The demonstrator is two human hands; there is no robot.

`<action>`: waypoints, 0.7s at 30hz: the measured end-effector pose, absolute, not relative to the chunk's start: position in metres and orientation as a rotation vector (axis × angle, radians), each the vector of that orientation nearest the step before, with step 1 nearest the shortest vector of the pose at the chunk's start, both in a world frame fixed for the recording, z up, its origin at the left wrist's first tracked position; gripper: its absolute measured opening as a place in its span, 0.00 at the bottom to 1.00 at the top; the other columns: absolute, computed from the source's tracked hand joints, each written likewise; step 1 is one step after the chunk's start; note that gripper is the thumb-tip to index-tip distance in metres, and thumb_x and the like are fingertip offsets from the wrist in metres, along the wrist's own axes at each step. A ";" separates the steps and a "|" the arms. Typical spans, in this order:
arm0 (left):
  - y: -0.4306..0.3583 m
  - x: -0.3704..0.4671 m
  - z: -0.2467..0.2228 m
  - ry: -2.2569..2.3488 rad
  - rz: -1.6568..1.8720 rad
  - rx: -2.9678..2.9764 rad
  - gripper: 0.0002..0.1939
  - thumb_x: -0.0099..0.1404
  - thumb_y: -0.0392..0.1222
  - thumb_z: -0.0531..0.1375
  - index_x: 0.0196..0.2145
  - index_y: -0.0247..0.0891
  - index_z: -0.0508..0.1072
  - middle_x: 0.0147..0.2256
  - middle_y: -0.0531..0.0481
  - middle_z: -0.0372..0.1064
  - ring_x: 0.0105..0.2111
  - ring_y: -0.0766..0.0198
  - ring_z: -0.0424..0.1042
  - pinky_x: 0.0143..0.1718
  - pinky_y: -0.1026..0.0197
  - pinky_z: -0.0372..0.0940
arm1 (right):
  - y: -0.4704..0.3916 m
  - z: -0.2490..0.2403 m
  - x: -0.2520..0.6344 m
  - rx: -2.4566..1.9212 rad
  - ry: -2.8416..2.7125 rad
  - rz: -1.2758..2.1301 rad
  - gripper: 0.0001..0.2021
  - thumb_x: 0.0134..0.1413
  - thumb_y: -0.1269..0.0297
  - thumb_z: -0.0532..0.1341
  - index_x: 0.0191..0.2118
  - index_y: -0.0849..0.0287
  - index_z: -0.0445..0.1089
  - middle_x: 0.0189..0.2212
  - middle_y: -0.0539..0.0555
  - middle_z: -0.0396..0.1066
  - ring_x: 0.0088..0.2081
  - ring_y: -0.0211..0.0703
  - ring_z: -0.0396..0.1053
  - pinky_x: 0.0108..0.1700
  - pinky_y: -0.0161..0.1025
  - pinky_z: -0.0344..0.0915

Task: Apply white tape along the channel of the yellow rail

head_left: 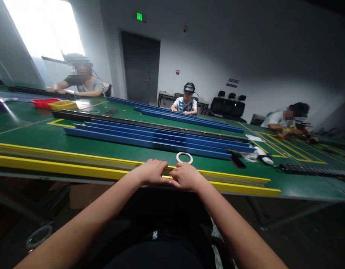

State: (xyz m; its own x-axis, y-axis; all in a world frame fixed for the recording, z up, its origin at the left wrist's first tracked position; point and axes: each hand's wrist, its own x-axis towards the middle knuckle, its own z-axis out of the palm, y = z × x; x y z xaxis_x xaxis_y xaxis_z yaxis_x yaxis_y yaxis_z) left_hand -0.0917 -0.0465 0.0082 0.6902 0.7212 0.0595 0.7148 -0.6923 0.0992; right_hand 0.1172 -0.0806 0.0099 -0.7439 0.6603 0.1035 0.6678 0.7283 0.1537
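Note:
A long yellow U-shaped channel lies along the near edge of the green table. Near its right half, my left hand is closed over the channel with its fingers curled across the trough. Close beside it, my right hand grips the same channel, its fingers bent inward and its thumb toward the left hand. The two thumbs almost meet. Whether something small sits between the fingertips cannot be seen. Just behind my right hand a white ring-shaped roll of tape lies flat.
Several blue channels lie across the green table, with a black rail behind them. A phone and a white device are to the right. Red and yellow trays stand left. Three people sit around the table.

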 end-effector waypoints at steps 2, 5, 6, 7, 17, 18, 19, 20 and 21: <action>-0.047 -0.085 0.006 1.201 0.176 2.846 0.39 0.52 0.77 0.49 0.43 0.41 0.69 0.40 0.41 0.73 0.40 0.47 0.72 0.39 0.52 0.61 | -0.082 0.009 0.118 -1.112 -2.910 -0.295 0.20 0.60 0.49 0.52 0.33 0.59 0.74 0.29 0.57 0.73 0.35 0.46 0.63 0.41 0.42 0.56; -0.051 -0.085 0.002 1.214 0.271 2.863 0.38 0.53 0.76 0.51 0.46 0.41 0.69 0.40 0.41 0.73 0.42 0.47 0.72 0.41 0.53 0.61 | -0.084 0.010 0.118 -1.082 -2.924 -0.327 0.20 0.60 0.50 0.52 0.35 0.59 0.74 0.30 0.56 0.73 0.35 0.45 0.62 0.41 0.43 0.56; -0.052 -0.086 0.002 1.216 0.295 2.865 0.38 0.53 0.75 0.51 0.47 0.41 0.69 0.40 0.41 0.73 0.42 0.47 0.71 0.41 0.53 0.61 | -0.084 0.010 0.117 -1.072 -2.926 -0.333 0.20 0.60 0.50 0.52 0.35 0.59 0.74 0.30 0.56 0.73 0.35 0.45 0.62 0.41 0.43 0.56; -0.053 -0.088 0.001 1.217 0.305 2.864 0.38 0.52 0.75 0.52 0.47 0.42 0.69 0.40 0.41 0.73 0.42 0.47 0.71 0.42 0.53 0.61 | -0.085 0.010 0.117 -1.067 -2.928 -0.336 0.20 0.60 0.50 0.52 0.35 0.60 0.74 0.30 0.56 0.73 0.35 0.46 0.61 0.41 0.43 0.56; -0.053 -0.087 0.001 1.236 0.289 2.856 0.37 0.52 0.74 0.55 0.47 0.43 0.70 0.40 0.42 0.74 0.42 0.48 0.72 0.41 0.54 0.61 | -0.083 0.011 0.116 -1.038 -2.964 -0.317 0.21 0.61 0.49 0.51 0.36 0.60 0.74 0.32 0.57 0.72 0.37 0.46 0.60 0.42 0.44 0.55; -0.054 -0.087 0.001 1.237 0.287 2.856 0.37 0.52 0.73 0.55 0.47 0.43 0.70 0.40 0.42 0.73 0.42 0.48 0.72 0.41 0.54 0.61 | -0.083 0.012 0.116 -1.035 -2.969 -0.320 0.21 0.61 0.49 0.51 0.36 0.60 0.74 0.32 0.57 0.72 0.37 0.46 0.60 0.42 0.44 0.56; -0.054 -0.087 0.002 1.236 0.285 2.857 0.36 0.52 0.73 0.55 0.47 0.43 0.70 0.41 0.43 0.73 0.42 0.48 0.72 0.41 0.54 0.61 | -0.084 0.012 0.116 -1.031 -2.972 -0.325 0.21 0.61 0.49 0.51 0.36 0.61 0.74 0.32 0.57 0.72 0.37 0.46 0.60 0.42 0.44 0.56; -0.055 -0.087 0.002 1.233 0.285 2.858 0.36 0.52 0.73 0.55 0.47 0.43 0.70 0.41 0.43 0.73 0.42 0.48 0.72 0.41 0.53 0.61 | -0.084 0.013 0.116 -1.027 -2.973 -0.331 0.21 0.61 0.50 0.51 0.37 0.61 0.74 0.33 0.57 0.72 0.37 0.46 0.60 0.42 0.44 0.56; -0.055 -0.087 0.003 1.230 0.287 2.860 0.36 0.52 0.73 0.55 0.47 0.43 0.70 0.41 0.43 0.73 0.42 0.48 0.72 0.41 0.53 0.61 | -0.085 0.014 0.116 -1.026 -2.970 -0.339 0.20 0.61 0.50 0.52 0.37 0.60 0.74 0.33 0.57 0.72 0.37 0.46 0.60 0.42 0.44 0.56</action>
State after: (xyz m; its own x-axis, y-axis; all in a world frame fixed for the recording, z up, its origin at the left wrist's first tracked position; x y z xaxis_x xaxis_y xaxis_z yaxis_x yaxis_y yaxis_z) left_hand -0.0872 -0.0551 0.0028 0.6736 0.7211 0.1619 0.7183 -0.6903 0.0862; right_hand 0.1157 -0.0849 0.0135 -0.7893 0.6119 0.0517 0.6078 0.7664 0.2080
